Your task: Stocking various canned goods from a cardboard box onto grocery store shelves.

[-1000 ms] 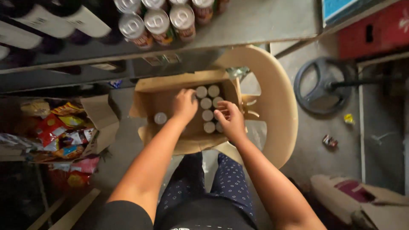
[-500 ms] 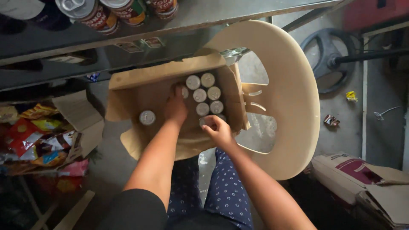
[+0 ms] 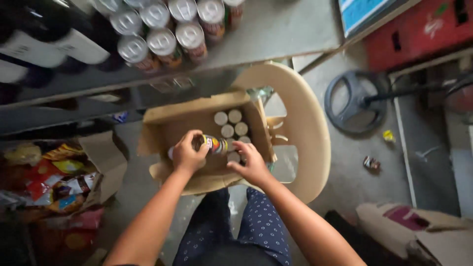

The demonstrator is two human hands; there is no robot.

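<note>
An open cardboard box (image 3: 167,123) rests on a cream plastic chair (image 3: 308,123) and holds several silver-topped cans (image 3: 231,123) along its right side. My left hand (image 3: 187,155) grips a can with a colourful label (image 3: 214,144), tilted on its side above the box. My right hand (image 3: 251,162) reaches into the box's near right corner, fingers curled over another can (image 3: 233,157).
A grey shelf (image 3: 276,34) above the box carries several cans (image 3: 162,42) and dark bottles (image 3: 44,44). A carton of bright snack packets (image 3: 54,182) stands at the left. A black wheel-shaped base (image 3: 352,101) and litter lie on the floor at right.
My left hand has lifted a labelled can out of the box and turned it sideways. My right hand has slid to the near right corner of the box.
</note>
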